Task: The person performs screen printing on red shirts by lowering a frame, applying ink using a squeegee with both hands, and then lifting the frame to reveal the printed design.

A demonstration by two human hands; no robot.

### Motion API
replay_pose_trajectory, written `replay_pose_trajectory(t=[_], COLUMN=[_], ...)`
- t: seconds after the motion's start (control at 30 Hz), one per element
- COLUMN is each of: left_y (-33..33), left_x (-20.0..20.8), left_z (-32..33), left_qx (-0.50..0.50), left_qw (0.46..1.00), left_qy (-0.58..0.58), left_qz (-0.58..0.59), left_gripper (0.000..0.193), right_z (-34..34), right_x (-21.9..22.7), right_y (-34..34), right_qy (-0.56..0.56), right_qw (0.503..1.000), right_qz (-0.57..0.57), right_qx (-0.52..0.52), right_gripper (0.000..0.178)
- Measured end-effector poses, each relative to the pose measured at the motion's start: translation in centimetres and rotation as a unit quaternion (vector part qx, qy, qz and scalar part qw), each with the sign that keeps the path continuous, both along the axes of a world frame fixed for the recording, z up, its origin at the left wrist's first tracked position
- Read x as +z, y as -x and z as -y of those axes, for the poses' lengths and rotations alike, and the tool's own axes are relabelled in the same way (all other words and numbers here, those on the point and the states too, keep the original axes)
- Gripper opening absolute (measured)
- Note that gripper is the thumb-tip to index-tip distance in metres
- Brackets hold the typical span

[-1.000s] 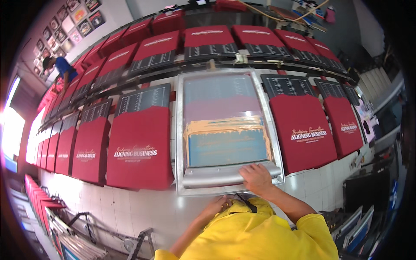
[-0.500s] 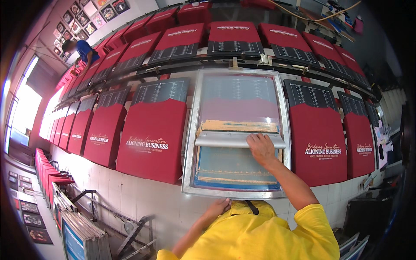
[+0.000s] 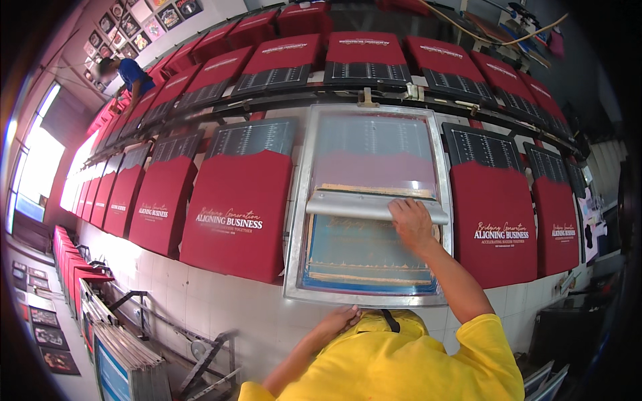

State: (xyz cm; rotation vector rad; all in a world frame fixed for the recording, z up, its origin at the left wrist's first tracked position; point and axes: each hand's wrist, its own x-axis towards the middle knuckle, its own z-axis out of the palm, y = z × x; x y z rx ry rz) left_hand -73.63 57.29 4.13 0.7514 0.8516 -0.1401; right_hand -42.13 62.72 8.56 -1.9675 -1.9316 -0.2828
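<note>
My right hand (image 3: 413, 224) is wrapped over the right part of a long silver squeegee (image 3: 361, 204), which lies across a metal-framed printing screen (image 3: 291, 267). A thin band of orange ink (image 3: 371, 189) shows along the squeegee's far edge, and more orange streaks mark the mesh near me. Under the screen, a red shirt on a dark board shows through the mesh. Just off the screen's near edge, in front of my yellow shirt, is my left hand (image 3: 341, 319), fingers curled; whatever it may hold is hidden.
Printed red shirts on boards flank the screen: one left (image 3: 234, 207), one right (image 3: 491, 214), with several more beyond. A dark rail (image 3: 267, 101) runs behind. A co-worker in blue (image 3: 132, 75) leans over the far left boards. Stacked screen frames (image 3: 127, 347) stand at lower left.
My right hand has pushed the squeegee a little farther from me over the screen, and the orange band ahead of it looks narrower. My left hand has stayed in place.
</note>
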Motion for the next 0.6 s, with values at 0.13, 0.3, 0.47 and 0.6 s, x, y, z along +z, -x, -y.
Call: replay_pose_trajectory(t=[0.13,0.3,0.47,0.6], left_y=[-0.1,0.5,0.3,0.8], left_x=[0.0,-1.1,-2.1,-2.8], left_z=[-0.1,-0.1,-0.4,-0.8], left_qx=[0.015,0.016,0.017,0.027], left_qw=[0.999,0.998,0.994,0.986], left_qy=[0.046,0.061,0.089,0.143], left_qz=[-0.013,0.025,0.054,0.08], left_gripper=[0.031,0.03,0.031,0.031], right_z=[-0.2,-1.4,-5.6,-4.2], right_x=[-2.2,0.4,3.1,3.2], right_y=[-0.4,-0.6,-6.0,-5.2], right_qy=[0.023,0.117,0.244,0.373], right_qw=[0.999,0.992,0.95,0.875], right_qz=[0.0,-0.023,-0.192,-0.306], right_qx=[-0.022,-0.035,-0.028,-0.02], right_gripper=[0.038,0.026,0.042,0.05])
